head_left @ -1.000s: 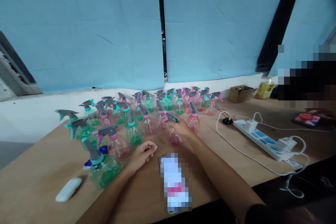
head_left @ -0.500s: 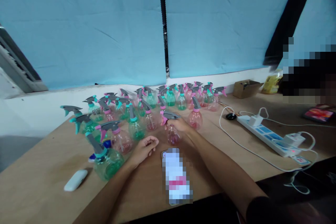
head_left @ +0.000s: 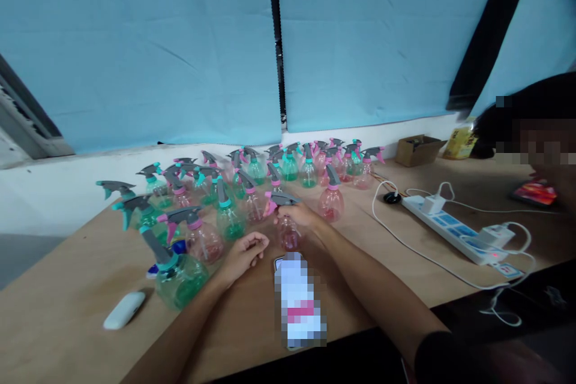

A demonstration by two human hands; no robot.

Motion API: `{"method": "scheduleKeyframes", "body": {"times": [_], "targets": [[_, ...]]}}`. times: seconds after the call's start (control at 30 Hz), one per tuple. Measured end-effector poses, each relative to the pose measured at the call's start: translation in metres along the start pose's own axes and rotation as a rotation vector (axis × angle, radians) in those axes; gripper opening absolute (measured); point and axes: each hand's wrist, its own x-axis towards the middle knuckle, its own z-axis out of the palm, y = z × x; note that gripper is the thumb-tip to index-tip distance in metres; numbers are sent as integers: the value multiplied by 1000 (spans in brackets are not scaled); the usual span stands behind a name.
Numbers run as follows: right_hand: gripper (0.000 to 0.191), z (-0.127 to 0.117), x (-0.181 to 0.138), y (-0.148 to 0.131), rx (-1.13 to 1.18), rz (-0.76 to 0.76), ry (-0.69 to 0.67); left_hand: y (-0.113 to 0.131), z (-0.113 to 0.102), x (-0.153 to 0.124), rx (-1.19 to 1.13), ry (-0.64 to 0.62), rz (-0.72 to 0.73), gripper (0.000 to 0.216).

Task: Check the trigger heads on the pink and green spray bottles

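Observation:
My right hand (head_left: pixel 297 215) is closed round the neck of a clear pink spray bottle (head_left: pixel 289 239) with a grey and pink trigger head. That bottle stands upright just behind a phone (head_left: pixel 299 306) lying on the table. To the left of it, my left hand (head_left: pixel 246 253) rests on the tabletop, fingers loosely curled and apart, with nothing in them. Close by the left hand are a pink spray bottle (head_left: pixel 203 243) and a green spray bottle (head_left: pixel 182 282). Another pink spray bottle (head_left: pixel 331 204) stands beyond my right wrist.
Several more pink and green spray bottles (head_left: pixel 308 173) stand toward the wall. A white case (head_left: pixel 125 310) lies at the left. On the right are a power strip (head_left: pixel 450 231) with chargers and cables, a cardboard box (head_left: pixel 418 151), and another person (head_left: pixel 526 108) by a lit phone (head_left: pixel 535 192).
The view has shifted slightly, so the scene sits a little further left. The other person's head has come lower and nearer the lit phone. My hands keep nearly the same pose.

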Motion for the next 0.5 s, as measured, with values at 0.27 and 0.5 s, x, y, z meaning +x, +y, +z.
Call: {"method": "scheduleKeyframes", "body": {"times": [0.27, 0.5], "targets": [[18, 7, -2, -2, 49, 8, 69, -1, 0, 0, 1, 1, -2, 33], [15, 10, -2, -7, 43, 30, 84, -2, -1, 2, 1, -6, 5, 31]]}}
